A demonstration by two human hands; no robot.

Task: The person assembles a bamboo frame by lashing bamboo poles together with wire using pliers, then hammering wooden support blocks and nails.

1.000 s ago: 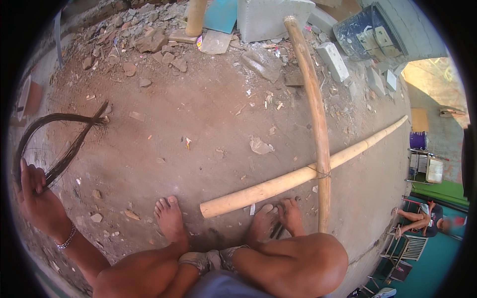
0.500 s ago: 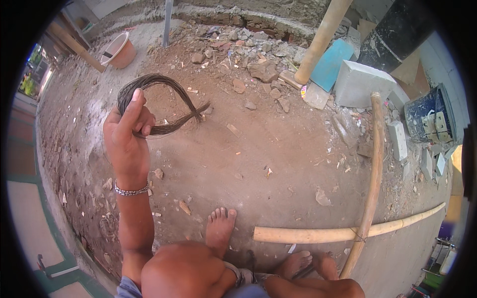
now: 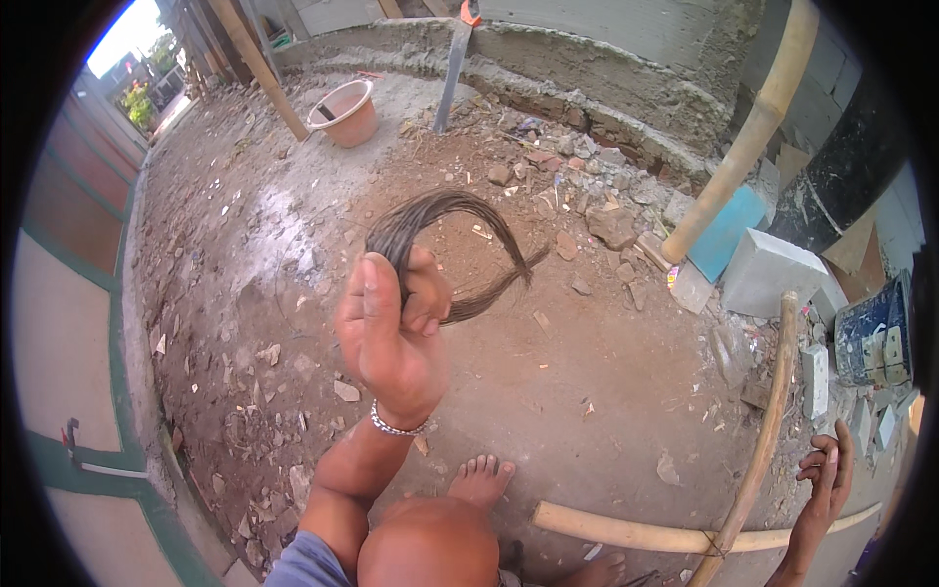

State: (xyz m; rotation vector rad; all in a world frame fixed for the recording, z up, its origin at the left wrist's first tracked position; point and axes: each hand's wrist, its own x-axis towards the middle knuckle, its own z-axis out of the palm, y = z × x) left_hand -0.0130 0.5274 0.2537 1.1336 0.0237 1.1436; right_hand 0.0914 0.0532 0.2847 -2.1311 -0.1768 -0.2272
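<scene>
My left hand [image 3: 396,328] is closed around one side of a looped bundle of thin dark tie wire [image 3: 504,235]. It is held up over the bare ground, and the loop hangs out to the right, its loose ends crossing at the far side. Out at the lower right is my right hand [image 3: 827,474], with some fingers raised and others bent. No object shows in it. Nearest to this hand lies a horizontal bamboo pole [image 3: 626,528], crossed by a thinner wooden pole [image 3: 768,440]. A wire tie shows where the two cross.
A pinkish basin [image 3: 352,127] stands at the far left, near an upright handsaw [image 3: 452,78]. Rubble [image 3: 611,225] lies along the low wall. A leaning bamboo post [image 3: 743,127], grey blocks [image 3: 773,274] and a dark bucket [image 3: 873,338] are at the right.
The view has shifted left and upward. My left hand, still holding the wire bundle, appears further right and lower. My right hand has come into view at the lower right.
</scene>
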